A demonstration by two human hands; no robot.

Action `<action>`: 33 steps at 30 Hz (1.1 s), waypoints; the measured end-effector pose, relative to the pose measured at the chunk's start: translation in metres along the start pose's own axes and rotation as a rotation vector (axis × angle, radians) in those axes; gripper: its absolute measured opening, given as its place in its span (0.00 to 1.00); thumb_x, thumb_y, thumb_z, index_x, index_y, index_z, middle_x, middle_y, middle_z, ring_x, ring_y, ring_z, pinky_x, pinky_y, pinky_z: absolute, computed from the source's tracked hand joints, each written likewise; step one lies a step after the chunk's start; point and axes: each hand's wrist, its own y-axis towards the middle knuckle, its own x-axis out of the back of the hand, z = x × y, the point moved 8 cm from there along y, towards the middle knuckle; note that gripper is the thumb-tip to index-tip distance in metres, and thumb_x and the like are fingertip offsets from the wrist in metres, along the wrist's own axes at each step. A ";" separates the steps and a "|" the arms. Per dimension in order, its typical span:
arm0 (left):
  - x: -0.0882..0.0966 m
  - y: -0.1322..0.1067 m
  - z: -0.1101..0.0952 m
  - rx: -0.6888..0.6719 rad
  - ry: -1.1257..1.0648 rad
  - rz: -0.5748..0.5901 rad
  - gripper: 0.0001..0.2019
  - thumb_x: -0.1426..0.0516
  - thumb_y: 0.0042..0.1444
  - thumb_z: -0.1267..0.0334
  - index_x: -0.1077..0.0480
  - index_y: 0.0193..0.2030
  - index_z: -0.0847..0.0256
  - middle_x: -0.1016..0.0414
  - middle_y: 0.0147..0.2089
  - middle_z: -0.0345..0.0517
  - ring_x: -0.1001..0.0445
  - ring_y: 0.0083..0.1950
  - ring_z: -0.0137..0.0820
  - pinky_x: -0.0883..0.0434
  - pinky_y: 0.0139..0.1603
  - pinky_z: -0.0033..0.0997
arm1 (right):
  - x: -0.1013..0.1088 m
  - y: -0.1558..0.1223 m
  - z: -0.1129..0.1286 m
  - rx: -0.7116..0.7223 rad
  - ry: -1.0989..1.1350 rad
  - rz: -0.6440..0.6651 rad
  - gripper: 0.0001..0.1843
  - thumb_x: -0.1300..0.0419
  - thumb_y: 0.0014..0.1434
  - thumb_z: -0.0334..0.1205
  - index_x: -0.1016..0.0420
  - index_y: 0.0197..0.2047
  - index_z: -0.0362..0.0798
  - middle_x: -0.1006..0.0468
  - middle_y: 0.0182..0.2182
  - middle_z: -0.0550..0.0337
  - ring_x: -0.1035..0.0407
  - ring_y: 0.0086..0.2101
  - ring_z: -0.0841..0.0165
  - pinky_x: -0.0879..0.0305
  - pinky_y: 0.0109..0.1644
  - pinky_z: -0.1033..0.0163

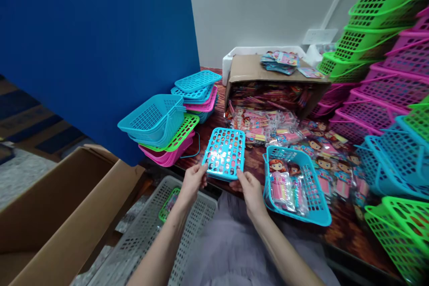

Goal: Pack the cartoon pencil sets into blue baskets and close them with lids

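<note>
Both my hands hold a small blue perforated basket lid above the near table edge. My left hand pinches its lower left corner and my right hand grips its lower right corner. Just right of it on the table lies a blue basket with packets of doll-themed toys inside. More toy packets are spread across the table behind it.
Blue, green and pink baskets and lids are stacked at left. Tall green, pink and blue basket stacks fill the right. A tipped cardboard box spills packets. An open cardboard box and a grey crate sit below the table.
</note>
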 end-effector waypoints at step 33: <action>-0.039 -0.022 0.012 0.098 -0.377 -0.087 0.28 0.35 0.37 0.37 0.36 0.20 0.62 0.36 0.16 0.35 0.40 0.16 0.20 0.40 0.18 0.21 | -0.031 -0.017 -0.009 -0.386 0.220 0.054 0.16 0.39 0.58 0.44 0.24 0.24 0.43 0.18 0.23 0.50 0.24 0.23 0.67 0.29 0.32 0.64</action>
